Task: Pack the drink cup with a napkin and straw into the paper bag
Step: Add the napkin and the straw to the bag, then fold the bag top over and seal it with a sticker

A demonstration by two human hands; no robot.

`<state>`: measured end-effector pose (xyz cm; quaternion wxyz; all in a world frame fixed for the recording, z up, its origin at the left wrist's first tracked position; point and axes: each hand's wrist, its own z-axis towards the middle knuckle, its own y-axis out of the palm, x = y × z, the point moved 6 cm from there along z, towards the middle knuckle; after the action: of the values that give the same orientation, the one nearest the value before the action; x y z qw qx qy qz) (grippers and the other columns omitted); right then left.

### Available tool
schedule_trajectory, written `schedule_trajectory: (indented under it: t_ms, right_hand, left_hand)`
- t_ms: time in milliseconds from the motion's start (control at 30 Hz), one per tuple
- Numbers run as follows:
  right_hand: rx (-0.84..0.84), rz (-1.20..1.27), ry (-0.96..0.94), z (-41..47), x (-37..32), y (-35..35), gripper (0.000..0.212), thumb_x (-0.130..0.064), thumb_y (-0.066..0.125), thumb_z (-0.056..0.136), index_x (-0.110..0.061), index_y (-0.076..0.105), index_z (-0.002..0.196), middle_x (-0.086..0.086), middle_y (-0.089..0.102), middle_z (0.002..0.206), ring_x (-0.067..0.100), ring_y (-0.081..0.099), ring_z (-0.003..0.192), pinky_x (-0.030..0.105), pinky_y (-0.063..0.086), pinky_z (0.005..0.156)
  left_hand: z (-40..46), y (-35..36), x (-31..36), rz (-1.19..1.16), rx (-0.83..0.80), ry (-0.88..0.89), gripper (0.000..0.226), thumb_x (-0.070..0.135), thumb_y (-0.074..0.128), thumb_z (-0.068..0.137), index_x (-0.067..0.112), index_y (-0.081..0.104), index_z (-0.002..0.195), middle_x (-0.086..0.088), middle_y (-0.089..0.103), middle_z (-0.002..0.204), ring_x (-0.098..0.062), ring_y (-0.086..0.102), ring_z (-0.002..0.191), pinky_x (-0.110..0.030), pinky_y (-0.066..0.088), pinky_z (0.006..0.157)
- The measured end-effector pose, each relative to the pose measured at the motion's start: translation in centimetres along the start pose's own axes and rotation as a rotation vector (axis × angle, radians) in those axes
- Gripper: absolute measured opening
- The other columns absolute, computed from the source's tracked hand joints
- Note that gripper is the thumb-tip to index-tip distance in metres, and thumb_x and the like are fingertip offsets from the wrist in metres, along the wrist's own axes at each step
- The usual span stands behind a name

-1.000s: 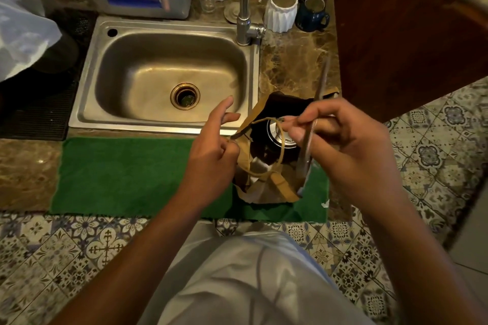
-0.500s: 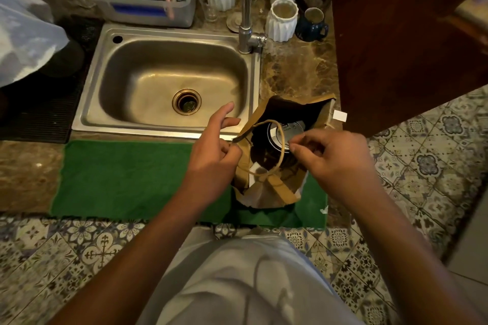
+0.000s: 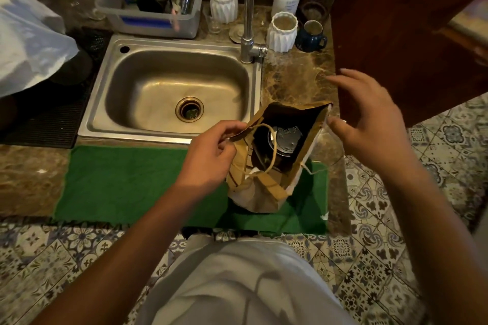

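My left hand [image 3: 211, 158] pinched the paper bag [image 3: 264, 187] by its near rim; the drink cup [image 3: 284, 140] sat inside, just right of it. My right hand [image 3: 369, 119] hovered spread beyond the bag's far edge.

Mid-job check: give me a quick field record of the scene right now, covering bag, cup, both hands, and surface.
bag: paper bag upright on green mat, mouth open
cup: drink cup inside bag, dark lid showing
straw, napkin: cannot tell
left hand: left hand pinching bag's left rim
right hand: right hand open, empty, beside bag's right rim
surface: marble counter, right of sink
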<state>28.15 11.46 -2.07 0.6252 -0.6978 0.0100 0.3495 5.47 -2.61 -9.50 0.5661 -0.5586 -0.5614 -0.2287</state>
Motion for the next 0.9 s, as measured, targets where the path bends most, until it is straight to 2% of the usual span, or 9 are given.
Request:
schedule_trajectory:
  t_ms: [167, 300, 367, 433, 500, 567, 633, 767, 900]
  right_hand:
    - [-0.435, 0.290, 0.042, 3.0, 2.2, 4.0, 0.077, -0.013, 0.079, 0.084, -0.038, 0.044, 0.148, -0.004, 0.049, 0.152, 0.017, 0.047, 0.138, 0.047, 0.043, 0.113]
    - [-0.332, 0.396, 0.043, 2.9, 1.4, 5.9, 0.048, -0.027, 0.075, 0.090, -0.028, 0.059, 0.135, -0.007, 0.063, 0.132, 0.009, 0.060, 0.120, 0.041, 0.050, 0.106]
    - [-0.364, 0.526, 0.043, 2.3, 1.2, 6.0, 0.050, -0.037, 0.076, 0.087, -0.029, 0.060, 0.134, -0.011, 0.064, 0.132, 0.005, 0.060, 0.121, 0.038, 0.052, 0.104]
    - [-0.490, 0.611, 0.036, 1.4, 1.4, 6.0, 0.062, -0.038, 0.082, 0.079, -0.033, 0.058, 0.136, -0.013, 0.062, 0.136, 0.004, 0.059, 0.125, 0.033, 0.052, 0.101]
    - [-0.611, 0.644, 0.017, 0.2, 1.9, 6.4, 0.077, -0.031, 0.088, 0.072, -0.035, 0.054, 0.140, -0.017, 0.058, 0.141, 0.002, 0.056, 0.129, 0.027, 0.047, 0.104]
    - [-0.678, 0.618, 0.006, -1.0, 2.4, 7.3, 0.088, -0.026, 0.091, 0.069, -0.038, 0.047, 0.145, -0.023, 0.053, 0.144, -0.005, 0.051, 0.130, 0.022, 0.043, 0.106]
    - [-0.624, 0.555, 0.010, -1.4, 2.8, 8.0, 0.094, -0.022, 0.091, 0.069, -0.038, 0.043, 0.148, -0.025, 0.053, 0.138, -0.012, 0.051, 0.125, 0.017, 0.044, 0.104]
    - [-0.384, 0.335, 0.016, -0.5, 2.4, 8.3, 0.089, -0.031, 0.091, 0.069, -0.033, 0.045, 0.146, -0.007, 0.063, 0.110, 0.009, 0.065, 0.094, 0.023, 0.052, 0.079]
    - [-0.344, 0.186, -0.078, 0.2, 1.1, 8.2, 0.059, -0.042, 0.084, 0.076, -0.027, 0.060, 0.127, -0.011, 0.063, 0.086, 0.010, 0.063, 0.077, 0.032, 0.052, 0.068]
  left_hand:
    - [1.0, -0.5, 0.8, 0.034, -0.069, 0.038, 0.047, -0.003, 0.054, 0.095, 0.034, 0.069, 0.120, 0.014, 0.073, 0.113, -0.004, 0.070, 0.102, -0.040, 0.060, 0.088]
    - [1.7, -1.6, 1.1, 0.031, -0.067, 0.067, 0.045, -0.005, 0.056, 0.093, 0.032, 0.069, 0.117, 0.012, 0.074, 0.112, 0.002, 0.070, 0.095, -0.021, 0.055, 0.080]
    - [2.3, -2.7, 1.2, -0.007, -0.049, 0.044, 0.044, -0.008, 0.059, 0.092, 0.028, 0.070, 0.115, 0.013, 0.074, 0.111, 0.003, 0.070, 0.098, -0.017, 0.055, 0.079]
    - [2.7, -3.7, 1.1, -0.097, -0.033, -0.002, 0.045, -0.012, 0.062, 0.088, 0.026, 0.071, 0.111, 0.012, 0.078, 0.101, -0.001, 0.073, 0.097, -0.024, 0.059, 0.078]
    - [3.1, -4.1, 1.2, -0.135, -0.020, -0.029, 0.047, -0.012, 0.064, 0.086, 0.029, 0.073, 0.107, 0.008, 0.080, 0.096, -0.020, 0.075, 0.097, -0.046, 0.059, 0.083]
    - [3.3, -4.1, 1.3, -0.111, -0.027, -0.040, 0.045, -0.010, 0.066, 0.085, 0.029, 0.074, 0.106, 0.005, 0.081, 0.094, -0.033, 0.073, 0.093, -0.056, 0.056, 0.086]
    - [3.6, -4.1, 1.5, -0.078, -0.040, -0.049, 0.041, -0.006, 0.068, 0.086, 0.028, 0.073, 0.108, 0.001, 0.080, 0.091, -0.030, 0.073, 0.088, -0.049, 0.057, 0.085]
    - [3.6, -4.1, 2.6, -0.089, -0.052, -0.018, 0.021, 0.016, 0.069, 0.092, 0.025, 0.072, 0.112, 0.000, 0.081, 0.093, -0.009, 0.074, 0.087, -0.020, 0.055, 0.079]
    - [0.3, -5.6, 1.0, -0.246, 0.145, 0.008, 0.031, 0.035, 0.052, 0.102, 0.020, 0.064, 0.126, 0.000, 0.076, 0.116, -0.012, 0.071, 0.111, -0.027, 0.055, 0.094]
